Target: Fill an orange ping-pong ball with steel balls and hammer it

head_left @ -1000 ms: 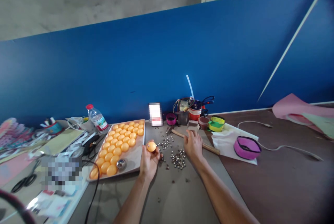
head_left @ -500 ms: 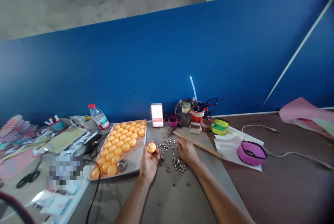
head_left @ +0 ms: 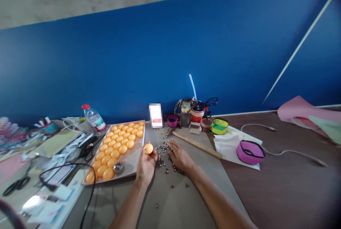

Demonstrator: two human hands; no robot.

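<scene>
My left hand (head_left: pixel 146 166) is closed around an orange table tennis ball (head_left: pixel 149 148), which has a small shiny metal piece on its left side. Just right of it, my right hand (head_left: pixel 181 157) reaches palm down over loose small silvery metal pieces (head_left: pixel 163 146). Its fingers are drawn together with the tips at the pieces; whatever they pinch is too small to make out. The hand hides part of the scatter beneath it. Left of my hands, a white tray (head_left: pixel 131 163) holds rows of orange balls (head_left: pixel 123 149) and one ball covered in silvery metal (head_left: pixel 118 168).
A hammer (head_left: pixel 197 144) lies beyond my right hand. Behind it stand a purple container (head_left: pixel 172 120), a dark cup (head_left: pixel 184 118) and a yellow-green band (head_left: pixel 219 126). A purple band (head_left: pixel 250 152) rests on white paper. At left are a bottle (head_left: pixel 94 119), scissors (head_left: pixel 17 185) and a black cable (head_left: pixel 92 193).
My right hand has moved left, closer to my left hand, and now covers more of the metal pieces. The left hand still holds the ball. The whole view has shifted slightly.
</scene>
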